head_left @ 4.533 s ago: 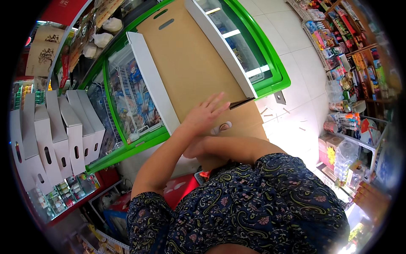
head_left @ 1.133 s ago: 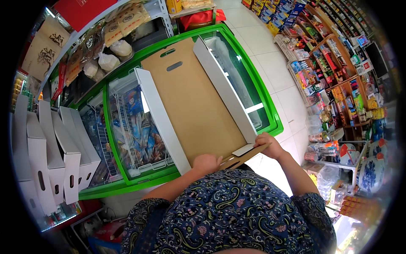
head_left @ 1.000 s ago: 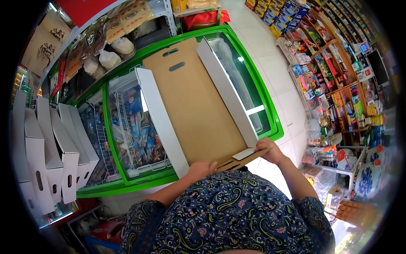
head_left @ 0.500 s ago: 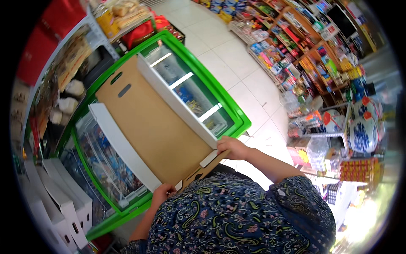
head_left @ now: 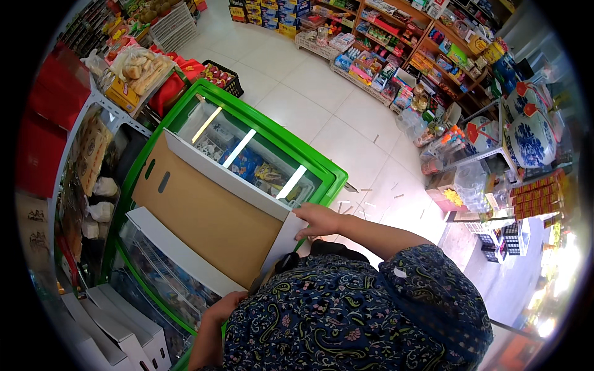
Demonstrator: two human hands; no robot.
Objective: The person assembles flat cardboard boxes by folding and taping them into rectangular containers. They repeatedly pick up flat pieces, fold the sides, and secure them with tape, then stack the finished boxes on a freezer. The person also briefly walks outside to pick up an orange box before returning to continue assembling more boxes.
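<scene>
A shallow cardboard box [head_left: 210, 204], white outside and brown inside, lies across the green-framed glass-topped freezer [head_left: 337, 176]. Its two long sides stand up, and a white end wall rises at the end nearest my body. My right hand [head_left: 317, 221] is closed on the right corner of that end wall, thumb against the white face. At the left corner of the same end, my left hand [head_left: 226, 305] grips the box edge; its fingertips are partly hidden. Slotted handle holes show at the far end, which lies flat.
Several folded white boxes [head_left: 124, 328] stand upright at the lower left. A metal shelf with bagged goods [head_left: 99, 210] borders the freezer's left side. A black crate of fruit [head_left: 223, 77] sits beyond it. Thin sticks [head_left: 365, 190] are scattered on the tiled floor. Stocked shelves [head_left: 396, 37] line the back right.
The box's near end has gone from a brown flap folded toward my body to an upright white wall. Both hands stay at its corners. The whole view has shifted.
</scene>
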